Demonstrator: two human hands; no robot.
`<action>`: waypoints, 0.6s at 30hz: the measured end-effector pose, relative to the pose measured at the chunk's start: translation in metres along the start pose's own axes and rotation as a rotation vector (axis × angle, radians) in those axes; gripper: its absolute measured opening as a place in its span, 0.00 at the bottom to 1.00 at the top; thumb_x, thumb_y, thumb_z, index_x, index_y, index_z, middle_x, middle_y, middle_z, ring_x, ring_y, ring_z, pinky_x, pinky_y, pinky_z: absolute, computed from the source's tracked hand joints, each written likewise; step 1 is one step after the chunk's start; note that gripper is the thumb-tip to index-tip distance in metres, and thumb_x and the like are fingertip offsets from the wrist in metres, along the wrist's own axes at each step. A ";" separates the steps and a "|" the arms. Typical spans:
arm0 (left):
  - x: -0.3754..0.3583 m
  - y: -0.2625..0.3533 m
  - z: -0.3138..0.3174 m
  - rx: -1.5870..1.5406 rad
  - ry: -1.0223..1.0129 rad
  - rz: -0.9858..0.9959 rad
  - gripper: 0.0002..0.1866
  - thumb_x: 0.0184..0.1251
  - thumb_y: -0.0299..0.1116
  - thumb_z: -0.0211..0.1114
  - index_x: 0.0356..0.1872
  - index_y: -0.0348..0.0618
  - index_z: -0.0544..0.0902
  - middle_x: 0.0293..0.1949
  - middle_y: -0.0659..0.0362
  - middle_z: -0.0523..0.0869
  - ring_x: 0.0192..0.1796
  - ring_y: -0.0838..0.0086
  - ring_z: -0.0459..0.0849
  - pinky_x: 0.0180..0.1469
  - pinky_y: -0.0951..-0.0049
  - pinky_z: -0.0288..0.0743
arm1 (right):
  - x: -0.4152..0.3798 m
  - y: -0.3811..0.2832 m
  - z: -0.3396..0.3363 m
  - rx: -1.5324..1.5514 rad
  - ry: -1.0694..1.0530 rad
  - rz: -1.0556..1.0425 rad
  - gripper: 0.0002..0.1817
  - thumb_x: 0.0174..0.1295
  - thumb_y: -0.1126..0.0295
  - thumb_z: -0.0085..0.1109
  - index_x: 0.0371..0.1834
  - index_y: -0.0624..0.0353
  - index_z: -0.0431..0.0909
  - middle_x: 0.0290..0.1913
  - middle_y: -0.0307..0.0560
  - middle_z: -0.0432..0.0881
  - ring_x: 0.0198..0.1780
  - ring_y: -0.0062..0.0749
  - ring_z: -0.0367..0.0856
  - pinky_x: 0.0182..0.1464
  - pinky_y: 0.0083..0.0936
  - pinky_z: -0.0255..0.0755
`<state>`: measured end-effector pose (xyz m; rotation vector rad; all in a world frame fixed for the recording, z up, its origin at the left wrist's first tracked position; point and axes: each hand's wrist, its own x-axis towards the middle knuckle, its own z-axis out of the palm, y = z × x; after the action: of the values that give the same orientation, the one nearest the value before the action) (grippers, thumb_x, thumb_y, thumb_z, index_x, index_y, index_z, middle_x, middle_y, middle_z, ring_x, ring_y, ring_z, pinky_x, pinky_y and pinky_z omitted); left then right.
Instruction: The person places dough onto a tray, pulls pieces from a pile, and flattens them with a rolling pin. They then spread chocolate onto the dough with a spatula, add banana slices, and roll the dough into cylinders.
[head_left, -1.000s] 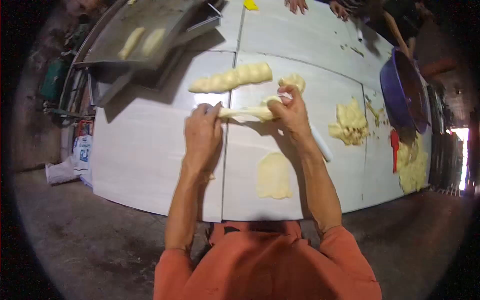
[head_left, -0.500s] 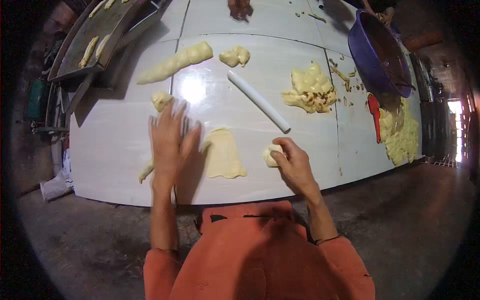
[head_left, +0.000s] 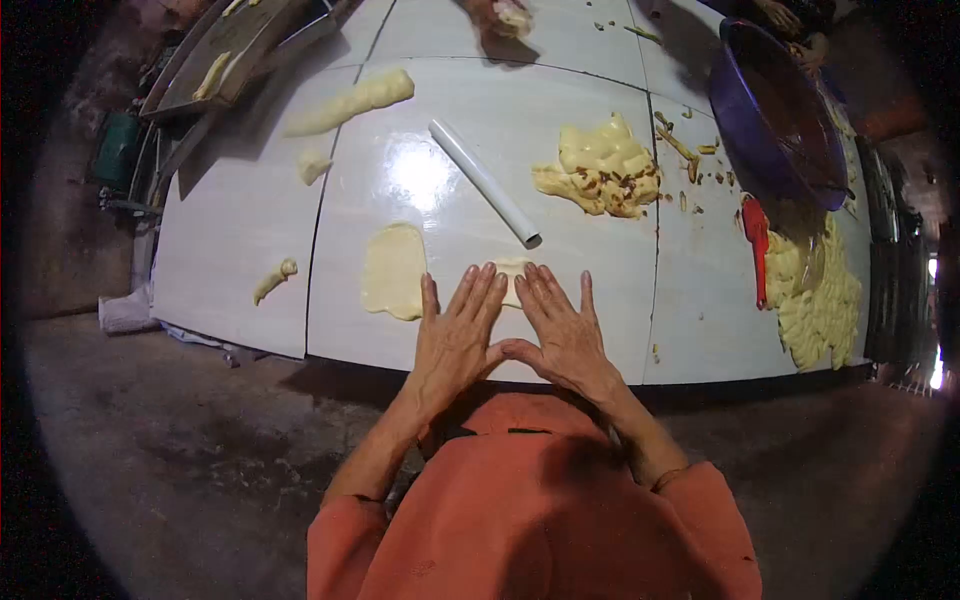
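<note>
My left hand (head_left: 457, 325) and my right hand (head_left: 560, 335) lie flat side by side near the front edge, fingers stretched out. Their fingertips press on a small piece of dough (head_left: 512, 268), partly hidden beneath them. Left of my left hand is a flattened oval of dough (head_left: 394, 271). A white rolling tube (head_left: 484, 183) slants across the table just beyond my hands. Farther left lies a small rolled dough piece (head_left: 275, 281).
A dough log (head_left: 355, 103) and a small lump (head_left: 313, 166) lie back left, near metal trays (head_left: 240, 50). Filled dough (head_left: 600, 170), a purple basin (head_left: 770, 110), a red tool (head_left: 757, 250) and more dough (head_left: 825, 300) are right. Another person's hand (head_left: 500, 18) is across the table.
My left hand has left the small lump and come right, beside my right hand. The right hand has opened from around its dough ball. The person opposite now holds some dough. The view has shifted.
</note>
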<state>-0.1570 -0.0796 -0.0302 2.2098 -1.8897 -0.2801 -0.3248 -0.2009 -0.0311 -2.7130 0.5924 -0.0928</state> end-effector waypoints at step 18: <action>0.005 -0.020 -0.034 -0.132 0.423 -0.100 0.39 0.70 0.40 0.72 0.80 0.47 0.66 0.81 0.45 0.64 0.82 0.49 0.62 0.81 0.28 0.43 | 0.120 0.045 -0.050 0.067 0.369 -0.080 0.21 0.72 0.65 0.61 0.64 0.62 0.77 0.48 0.53 0.82 0.53 0.49 0.81 0.55 0.44 0.73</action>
<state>-0.1273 -0.0804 -0.0037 2.0772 -1.4954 0.0461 -0.2403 -0.3057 -0.0025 -2.6687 0.5676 -0.6322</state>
